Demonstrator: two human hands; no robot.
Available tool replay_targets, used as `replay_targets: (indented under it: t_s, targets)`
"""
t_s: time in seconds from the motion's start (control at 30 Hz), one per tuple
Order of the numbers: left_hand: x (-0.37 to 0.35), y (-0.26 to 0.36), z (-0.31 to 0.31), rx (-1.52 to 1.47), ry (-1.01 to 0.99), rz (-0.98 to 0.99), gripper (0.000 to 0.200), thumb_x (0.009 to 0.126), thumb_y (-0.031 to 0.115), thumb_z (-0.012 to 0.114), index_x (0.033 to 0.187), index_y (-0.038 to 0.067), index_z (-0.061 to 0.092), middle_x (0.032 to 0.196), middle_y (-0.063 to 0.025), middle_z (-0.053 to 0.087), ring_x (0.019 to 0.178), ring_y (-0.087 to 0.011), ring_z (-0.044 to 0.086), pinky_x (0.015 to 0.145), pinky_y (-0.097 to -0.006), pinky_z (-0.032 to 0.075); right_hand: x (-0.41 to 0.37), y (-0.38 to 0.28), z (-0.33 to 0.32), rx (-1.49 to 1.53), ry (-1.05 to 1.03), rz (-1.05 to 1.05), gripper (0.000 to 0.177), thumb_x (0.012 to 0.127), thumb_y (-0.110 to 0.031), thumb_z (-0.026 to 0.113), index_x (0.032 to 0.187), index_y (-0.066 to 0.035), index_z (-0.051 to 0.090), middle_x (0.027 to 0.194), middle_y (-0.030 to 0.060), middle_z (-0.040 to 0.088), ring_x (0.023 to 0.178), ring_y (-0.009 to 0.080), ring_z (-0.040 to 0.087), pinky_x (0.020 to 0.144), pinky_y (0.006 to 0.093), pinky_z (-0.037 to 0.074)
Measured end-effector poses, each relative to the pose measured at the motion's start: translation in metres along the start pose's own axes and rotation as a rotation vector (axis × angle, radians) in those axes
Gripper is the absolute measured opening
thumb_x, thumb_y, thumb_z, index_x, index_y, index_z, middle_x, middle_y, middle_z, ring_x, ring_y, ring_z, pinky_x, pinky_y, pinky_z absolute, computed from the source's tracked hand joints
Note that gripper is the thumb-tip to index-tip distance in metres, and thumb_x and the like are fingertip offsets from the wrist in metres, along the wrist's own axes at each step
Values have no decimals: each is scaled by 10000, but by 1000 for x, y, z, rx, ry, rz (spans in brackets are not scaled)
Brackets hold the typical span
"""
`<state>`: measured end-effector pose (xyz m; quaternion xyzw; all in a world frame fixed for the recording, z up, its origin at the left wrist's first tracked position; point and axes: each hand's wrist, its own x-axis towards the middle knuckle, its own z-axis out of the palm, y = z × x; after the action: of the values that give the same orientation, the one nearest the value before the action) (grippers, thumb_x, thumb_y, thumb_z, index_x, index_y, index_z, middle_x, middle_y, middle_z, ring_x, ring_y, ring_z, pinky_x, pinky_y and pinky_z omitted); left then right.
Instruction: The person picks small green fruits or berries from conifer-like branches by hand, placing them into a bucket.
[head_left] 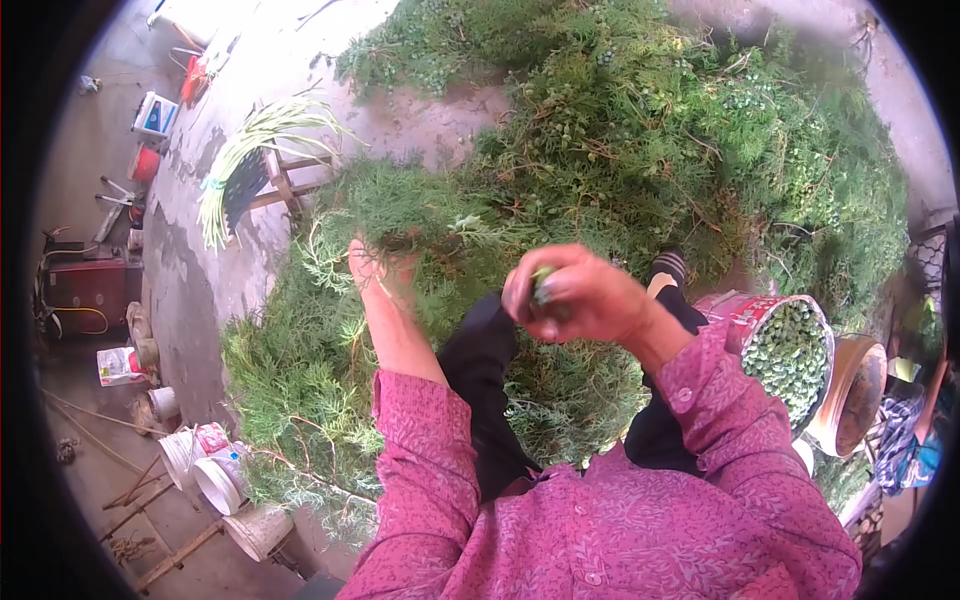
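Note:
My left hand [385,265] is closed around a leafy evergreen branch [400,195]; the foliage hides most of its fingers. Held in front of my lap, my right hand [580,295] has its fingers curled over a few small green cones [543,285], blurred by motion. Cut evergreen branches [620,150] with bluish-green cones lie in a big heap before me and around my legs. To the right of my right forearm, a red and white bucket [722,308] is tilted toward me and filled with picked green cones [790,355].
A brown-rimmed bucket [850,395] stands beside the cone bucket. At left, long pale-green stalks [255,135] lie over a wooden stool [290,180]. White buckets [220,480], a wooden ladder-like frame [160,545] and a dark red box [90,295] line the left side.

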<state>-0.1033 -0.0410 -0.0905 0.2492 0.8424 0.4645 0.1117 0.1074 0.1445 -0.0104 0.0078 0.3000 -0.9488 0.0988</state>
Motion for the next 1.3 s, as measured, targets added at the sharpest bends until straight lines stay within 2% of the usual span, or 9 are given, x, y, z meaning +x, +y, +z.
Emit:
replay_targets:
  t_s: [0.1,0.43,0.53,0.7,0.8,0.9,1.13,1.23,1.3]
  targets:
    - [-11,37,2,-956,76,-304,214,852,100,467,1028,-1,537,855,-107,613,732,-189,584,629,-335,490,-7,-27,-3,59,121,-140,331,896,-308,459,932,4,564,774,76,586,543,77,532,373,139,341]
    - [-1,28,29,-381,137,135,189,869,273,470,978,129,526,872,-43,559,808,-227,509,693,-409,432,5,-42,-18,-463,533,-211,239,826,-264,622,919,-43,617,704,5,584,521,11,477,411,138,351]
    - [0,33,31,-1687,-193,-341,167,861,289,474,942,152,525,822,-41,538,764,-232,498,669,-401,425,13,-25,-8,-653,457,-184,313,758,-257,696,968,-37,620,751,-2,612,604,39,528,526,186,432]
    - [-4,40,39,-166,108,196,174,855,290,488,915,131,524,810,-53,540,758,-239,500,649,-399,431,21,-7,-9,-1113,430,-309,423,681,-278,752,985,-19,613,723,60,619,646,92,564,600,254,467]
    - [-6,51,44,-1349,53,-337,190,867,309,478,915,131,524,809,-63,540,746,-246,502,648,-411,433,26,-1,-9,-1138,455,-355,391,688,-263,742,961,-17,609,732,104,618,638,139,582,600,269,471]
    - [-1,39,44,-188,22,179,216,885,322,457,966,129,510,830,-68,540,760,-249,514,644,-413,449,30,9,-13,-1173,450,-434,358,688,-254,737,921,-18,602,730,120,607,638,202,590,598,295,469]
    - [-23,70,44,-1334,122,-288,299,829,147,578,1084,16,493,945,-81,559,803,-178,569,717,-305,490,29,14,-2,-1348,479,-556,345,663,-268,745,829,-35,552,712,118,533,668,271,537,590,352,440]
    - [-24,66,47,-1107,144,-246,300,820,115,590,1085,15,492,963,-82,563,826,-166,572,709,-293,494,30,12,0,-1321,547,-540,344,661,-258,745,810,-29,536,718,121,522,672,278,533,594,360,436]
    - [-22,42,50,104,127,404,297,878,268,508,1078,56,449,907,-63,599,854,-211,548,681,-359,481,31,14,0,-1323,569,-544,326,670,-242,736,806,-28,532,720,124,517,672,284,532,594,364,435]
